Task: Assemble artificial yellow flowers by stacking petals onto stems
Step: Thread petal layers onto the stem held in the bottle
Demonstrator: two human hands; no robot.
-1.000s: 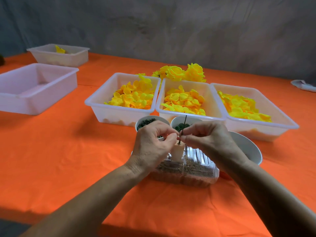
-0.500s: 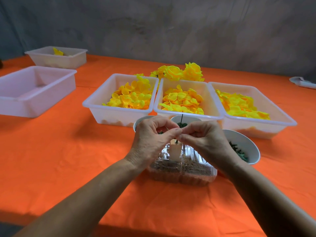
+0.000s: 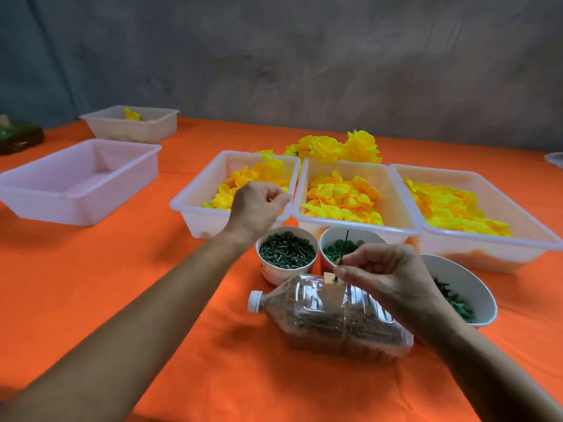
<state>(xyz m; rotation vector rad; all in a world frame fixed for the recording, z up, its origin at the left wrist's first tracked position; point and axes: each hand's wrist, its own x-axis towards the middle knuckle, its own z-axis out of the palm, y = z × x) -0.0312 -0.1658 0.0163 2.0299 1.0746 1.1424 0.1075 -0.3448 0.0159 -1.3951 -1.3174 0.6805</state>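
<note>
The right hand (image 3: 387, 275) is hiding the middle of the thin stem (image 3: 346, 239) and part of the bowl (image 3: 475, 287) behind it; the left hand (image 3: 259, 208) is covering petals (image 3: 225, 193) beneath, its fingertips' contents being too small to tell.

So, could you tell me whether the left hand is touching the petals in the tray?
Cannot tell: in the head view the left hand overlaps the petals, hiding its fingertips.

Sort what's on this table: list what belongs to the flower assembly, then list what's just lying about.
In use: stem pinched by right hand; left hand over left petal tray; middle petal tray; right petal tray; finished flowers.

Lying about: empty tray; dark packet.
</note>
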